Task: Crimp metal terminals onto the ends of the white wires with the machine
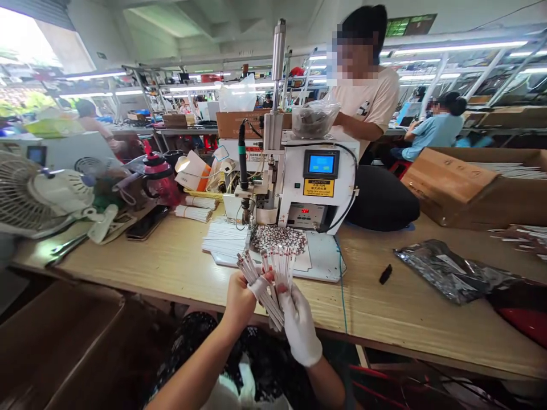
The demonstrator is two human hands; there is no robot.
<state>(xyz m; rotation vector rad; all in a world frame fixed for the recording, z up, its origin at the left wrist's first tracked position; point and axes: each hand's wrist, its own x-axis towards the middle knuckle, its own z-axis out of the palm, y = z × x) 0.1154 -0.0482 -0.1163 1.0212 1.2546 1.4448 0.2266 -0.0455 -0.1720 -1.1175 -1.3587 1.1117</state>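
Currently both hands are up at the near edge of the table [171,267], holding one bundle [273,267] of thin white sticks between them. The left hand [239,302] is bare, with white tape on one finger, and is closed round the bundle from the left. The right hand [299,324] wears a white glove and grips the bundle's lower part, fingers curled. The sticks fan out at their far ends, and the bundle is clear of the table.

Just beyond the bundle stands a white machine [316,188] with a lit blue screen [321,164]. A heap of small parts [277,239] lies on its base plate, and loose sticks [224,239] lie to the left of that.

On the far side a co-worker [367,102] handles a clear bag [314,117] above the machine. A fan [25,193] stands far left. A box [470,182] sits to the right, and a foil bag [444,273] lies nearer.
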